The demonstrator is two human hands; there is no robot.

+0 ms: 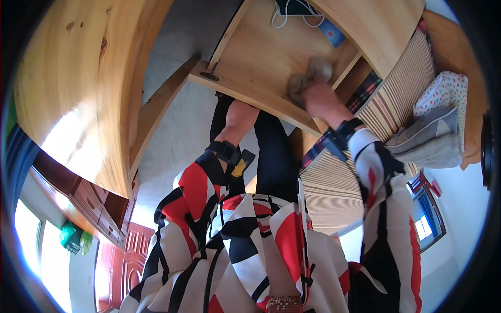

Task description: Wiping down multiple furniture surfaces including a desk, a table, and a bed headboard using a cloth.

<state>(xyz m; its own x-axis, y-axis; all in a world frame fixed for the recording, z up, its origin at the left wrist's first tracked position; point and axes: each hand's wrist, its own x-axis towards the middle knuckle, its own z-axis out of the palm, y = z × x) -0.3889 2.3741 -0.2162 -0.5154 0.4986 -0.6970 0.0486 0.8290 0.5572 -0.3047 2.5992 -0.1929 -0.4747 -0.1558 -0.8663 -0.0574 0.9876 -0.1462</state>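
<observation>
A light wooden drawer (255, 62) stands pulled out in front of me. My right hand (322, 100) reaches into it and presses a crumpled grey-brown cloth (309, 75) against the drawer's bottom near its right wall. My left forearm (237, 119) rises to the drawer's front edge, where the hand itself is hidden under the wood. Both wrists carry black straps.
A white cable (292, 18) and a blue card (332, 32) lie at the back of the drawer. A tall wooden panel (83, 88) stands at the left. At the right is a striped mat (386, 99) with a grey pillow (428, 138) and a dotted one (443, 91).
</observation>
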